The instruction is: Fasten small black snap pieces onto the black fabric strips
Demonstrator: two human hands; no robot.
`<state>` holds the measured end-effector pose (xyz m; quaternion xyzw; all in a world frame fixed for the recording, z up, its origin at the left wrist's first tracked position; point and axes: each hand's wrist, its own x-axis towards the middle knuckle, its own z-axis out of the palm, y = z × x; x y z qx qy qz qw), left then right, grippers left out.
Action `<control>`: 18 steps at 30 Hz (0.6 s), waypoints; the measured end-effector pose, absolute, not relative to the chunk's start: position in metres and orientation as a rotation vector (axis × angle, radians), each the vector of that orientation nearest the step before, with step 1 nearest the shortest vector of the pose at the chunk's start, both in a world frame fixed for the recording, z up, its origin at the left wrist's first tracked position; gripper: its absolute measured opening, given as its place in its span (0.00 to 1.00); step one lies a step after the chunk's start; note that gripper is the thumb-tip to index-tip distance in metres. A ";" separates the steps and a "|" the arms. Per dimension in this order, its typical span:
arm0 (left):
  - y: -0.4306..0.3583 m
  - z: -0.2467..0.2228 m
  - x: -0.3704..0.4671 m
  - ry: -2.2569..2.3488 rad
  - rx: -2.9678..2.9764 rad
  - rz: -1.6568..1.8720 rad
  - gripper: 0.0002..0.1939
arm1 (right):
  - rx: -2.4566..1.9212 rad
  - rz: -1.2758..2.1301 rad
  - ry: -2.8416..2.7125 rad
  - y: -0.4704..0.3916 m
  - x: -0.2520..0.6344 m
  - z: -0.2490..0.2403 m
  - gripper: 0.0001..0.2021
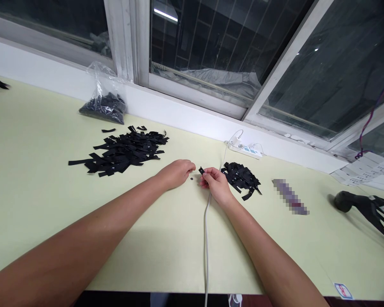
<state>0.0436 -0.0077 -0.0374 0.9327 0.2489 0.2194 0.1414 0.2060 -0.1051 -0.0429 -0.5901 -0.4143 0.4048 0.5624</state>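
Note:
My right hand (216, 183) pinches a short black fabric strip (201, 170) between thumb and fingers, and one end of the strip sticks up with a small light spot on it. Facing it, my left hand (178, 173) has its fingers curled together; whatever they may hold is hidden. On the table between the two hands lies a tiny dark round piece (192, 178). A large pile of black strips (128, 149) spreads beyond my left hand. Just right of my right hand sits a smaller pile of black strips (241, 177).
A pale cable (206, 238) crosses the table under my right hand, near a white power strip (245, 150). A clear bag of black pieces (105, 104) stands by the window wall. To the right are a pixelated object (289, 197) and a black stand-like device (365, 209).

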 end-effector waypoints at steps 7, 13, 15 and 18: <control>-0.007 -0.037 0.043 0.719 2.630 0.666 0.14 | -1.398 0.961 -0.970 -0.106 0.206 -0.042 0.16; -0.009 -0.034 0.041 0.674 2.676 0.652 0.13 | -1.397 0.958 -0.982 -0.107 0.206 -0.042 0.16; -0.009 -0.034 0.041 0.676 2.687 0.643 0.14 | -1.399 0.959 -0.978 -0.107 0.206 -0.041 0.16; -0.009 -0.035 0.042 0.691 2.681 0.644 0.15 | -1.400 0.961 -0.980 -0.107 0.205 -0.040 0.16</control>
